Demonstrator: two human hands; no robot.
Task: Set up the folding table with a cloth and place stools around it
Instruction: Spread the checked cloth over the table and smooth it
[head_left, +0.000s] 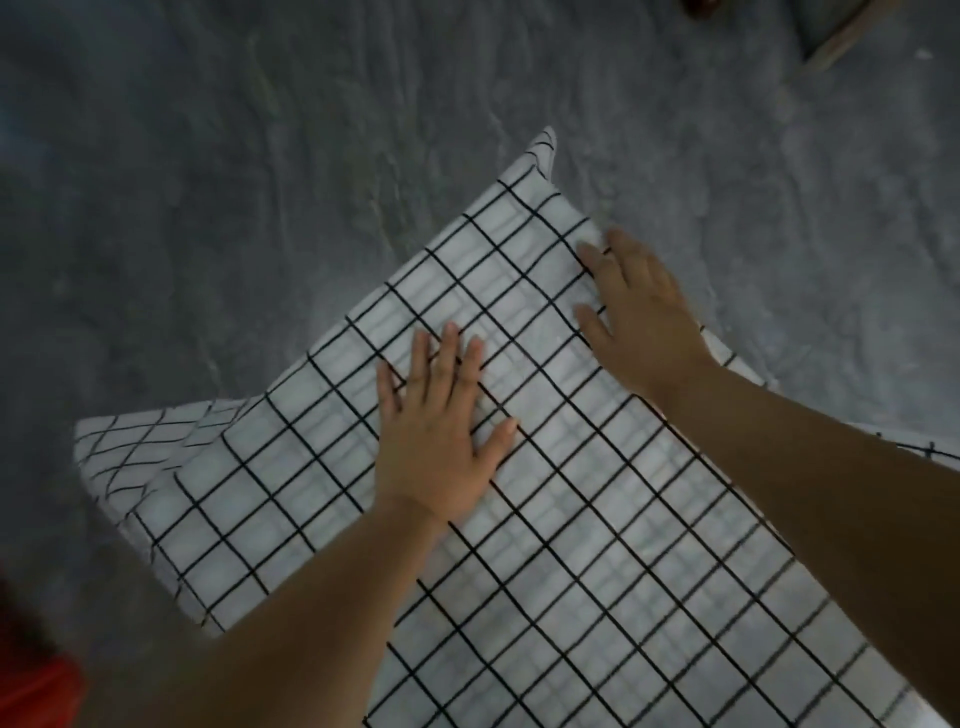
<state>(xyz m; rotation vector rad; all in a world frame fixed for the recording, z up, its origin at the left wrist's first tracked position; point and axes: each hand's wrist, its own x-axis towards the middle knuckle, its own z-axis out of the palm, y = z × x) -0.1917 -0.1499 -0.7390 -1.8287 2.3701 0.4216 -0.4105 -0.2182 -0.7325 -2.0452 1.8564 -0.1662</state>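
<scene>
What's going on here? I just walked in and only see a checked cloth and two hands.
A person is spreading a white cloth with a black grid pattern over a raised flat surface, presumably the folding table, which is hidden beneath it. The left hand lies flat, fingers spread, near the middle; the right hand presses the far edge. The cloth's corners hang over the grey carpet floor. No stools are in view.

1 head view (wide-angle), steeply downward, close over cloth (597, 545), floor (208, 208)

My left hand (436, 441) lies flat, palm down, fingers (449, 345) spread. My right hand (636, 317) lies flat beyond it, fingers pointing leftward. Both forearms are bare.
</scene>
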